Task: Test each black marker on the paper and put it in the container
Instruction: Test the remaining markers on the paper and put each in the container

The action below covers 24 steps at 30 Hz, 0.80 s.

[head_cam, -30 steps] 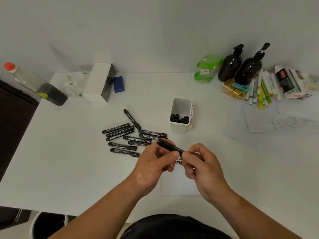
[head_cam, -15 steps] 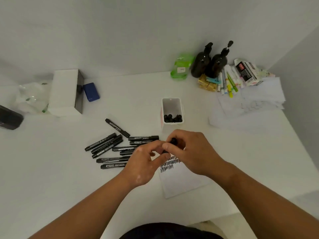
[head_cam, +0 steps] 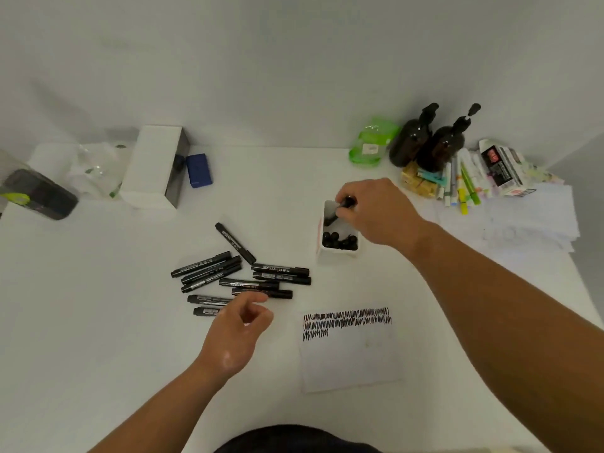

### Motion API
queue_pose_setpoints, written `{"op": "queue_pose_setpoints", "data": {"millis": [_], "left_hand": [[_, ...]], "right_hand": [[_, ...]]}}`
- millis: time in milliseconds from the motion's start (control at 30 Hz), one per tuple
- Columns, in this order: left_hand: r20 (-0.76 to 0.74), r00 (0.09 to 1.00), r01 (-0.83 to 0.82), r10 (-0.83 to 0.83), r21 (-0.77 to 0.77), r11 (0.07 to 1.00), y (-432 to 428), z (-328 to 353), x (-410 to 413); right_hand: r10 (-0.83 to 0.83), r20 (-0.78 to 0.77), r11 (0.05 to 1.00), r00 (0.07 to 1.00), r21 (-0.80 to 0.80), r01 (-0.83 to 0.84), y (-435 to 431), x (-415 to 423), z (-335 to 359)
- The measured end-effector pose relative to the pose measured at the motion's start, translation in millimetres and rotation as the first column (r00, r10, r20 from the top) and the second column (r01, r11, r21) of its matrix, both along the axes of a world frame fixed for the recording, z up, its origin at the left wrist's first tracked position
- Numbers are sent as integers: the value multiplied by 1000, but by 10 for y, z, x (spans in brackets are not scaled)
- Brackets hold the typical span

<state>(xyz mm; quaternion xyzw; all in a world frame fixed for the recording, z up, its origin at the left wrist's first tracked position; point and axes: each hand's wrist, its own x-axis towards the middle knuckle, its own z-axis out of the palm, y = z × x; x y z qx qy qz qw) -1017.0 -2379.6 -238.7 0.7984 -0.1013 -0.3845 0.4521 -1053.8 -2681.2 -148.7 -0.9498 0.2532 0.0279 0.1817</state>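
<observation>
Dropping a tested black marker (head_cam: 340, 210) into the white container (head_cam: 338, 253), the right hand (head_cam: 376, 214) had its fingers pinched closed around the upper barrel, the lower end already inside the rim and angled down toward the near-left of the grip. Below that grip, a cluster of round black marker ends (head_cam: 340, 240) filled the near part of the container, so the free room looked to be at the far side, right under the fingers. To do this well, I judged, the marker wanted tipping upright before release, so it slid down beside the others rather than lodging across them, with the light container kept from tipping.

The left hand (head_cam: 235, 335) hovered loosely curled and empty, thumb and forefinger apart, just over the near edge of the untested black markers (head_cam: 242, 276) lying on the table (head_cam: 98, 322). It looked poised for the next pick.

To the right of that hand the paper (head_cam: 349, 351) carried three rows of black zigzag test scribble (head_cam: 346, 320), the third row short.

Writing: the markers bore pale printed labels along the barrels, too small to read. A printed box (head_cam: 503, 170) well beyond the right hand showed a red patch and text, also illegible.
</observation>
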Motion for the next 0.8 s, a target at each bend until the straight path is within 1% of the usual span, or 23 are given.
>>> {"op": "queue_pose_setpoints", "data": {"millis": [133,233,400,533,600,667,733,800], "left_hand": [[-26,999,-33,33,20,999,83,-26,-61],[-27,999,-46,47,59,997,133,-62,-118],[-25,998,-55,58,108,993,184,-98,-223],[-18,999,-47,51,177,983,256,-173,-243],[34,999,-10,2,248,969,317,-252,-218],[186,973,62,-138,369,928,377,-353,-147],[332,897,113,-292,466,878,414,-466,-43],[417,816,147,-401,521,841,420,-580,65]], "right_hand": [[64,-155,998,986,9,-64,12,146,-370],[93,-234,996,968,39,-86,-9,210,-539],[97,-251,992,963,99,-74,-33,244,-650],[111,-265,992,958,85,-92,-51,257,-649],[101,-236,994,967,67,-87,-53,225,-587],[42,-133,998,990,43,-36,-41,138,-495],[-32,0,998,999,59,32,5,-12,-427],[-91,112,989,990,126,77,120,-231,-414]]}}
